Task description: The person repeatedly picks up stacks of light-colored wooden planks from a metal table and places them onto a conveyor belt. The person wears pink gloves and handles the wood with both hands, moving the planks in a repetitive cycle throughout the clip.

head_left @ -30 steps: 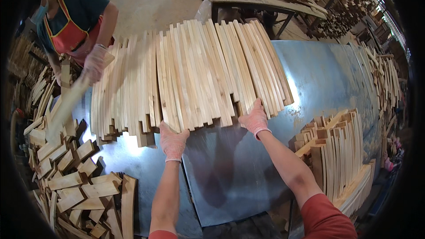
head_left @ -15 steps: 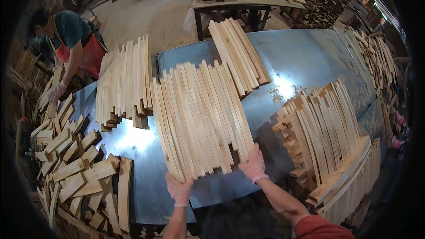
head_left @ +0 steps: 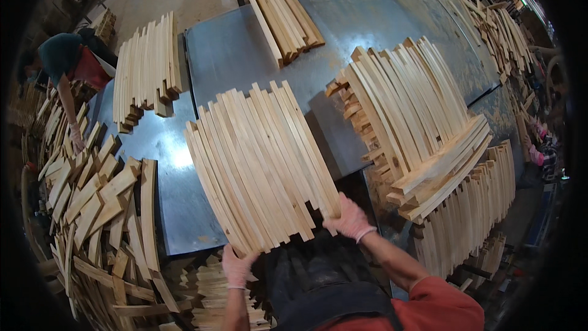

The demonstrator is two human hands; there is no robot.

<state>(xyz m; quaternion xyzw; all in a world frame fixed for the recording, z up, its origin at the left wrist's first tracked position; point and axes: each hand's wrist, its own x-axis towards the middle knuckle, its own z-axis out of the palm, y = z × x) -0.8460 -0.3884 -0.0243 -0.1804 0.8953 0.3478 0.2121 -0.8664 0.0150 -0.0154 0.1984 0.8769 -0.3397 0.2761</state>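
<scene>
Head view: left grip (head_left: pixel 237 268) and right grip (head_left: pixel 353 218) clasp the row of slats (head_left: pixel 260 168) between them by its near corners.

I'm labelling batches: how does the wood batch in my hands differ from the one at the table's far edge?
The held batch is wide, with many strips; the far batch is narrow, with fewer. The left hand and right hand grip the held batch at its near corners; the far batch lies untouched on the metal table. Both are pale wooden strips laid side by side.
</scene>
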